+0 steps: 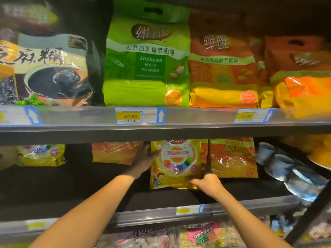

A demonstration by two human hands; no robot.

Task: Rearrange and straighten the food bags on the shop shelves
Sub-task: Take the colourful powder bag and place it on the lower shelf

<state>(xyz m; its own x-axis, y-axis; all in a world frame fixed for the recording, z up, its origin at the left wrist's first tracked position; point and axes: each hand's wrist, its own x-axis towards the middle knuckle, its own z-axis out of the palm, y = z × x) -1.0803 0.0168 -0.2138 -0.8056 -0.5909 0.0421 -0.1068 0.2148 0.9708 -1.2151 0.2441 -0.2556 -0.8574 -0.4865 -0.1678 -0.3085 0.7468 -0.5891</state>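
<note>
Gripping the upper left edge of a yellow bag [176,163] with the left hand [143,159], thumb laid across the printed front, fingers [147,146] curled round behind the edge. Meeting the same bag at its lower right corner with the right hand [209,183], fingers [194,181] bent onto the front; too blurred there to tell a real pinch from a mere touch.

Standing upright between both hands on the dark middle shelf [80,187], front to the aisle and forward of its neighbours, with a cartoon child's face low on the left and a coloured ring in the centre. Just beside it on the right and further back, an orange bag [232,156], also upright. On the left, further back and across a dark gap, a second orange bag [116,152]. Well apart at the far left, a smaller yellow bag [41,155]. At the right end of this shelf, some blurred blue-and-white cups [279,163].

Above, along the upper shelf [197,117], a row of bigger bags standing side by side: a dark sesame bag [52,68], a green soybean milk powder bag [146,56], a tall orange bag [222,68]. Under the green one, a price tag [130,115] marked 24.90. Below, on the bottom shelf, blurred pink packets [202,235].
</note>
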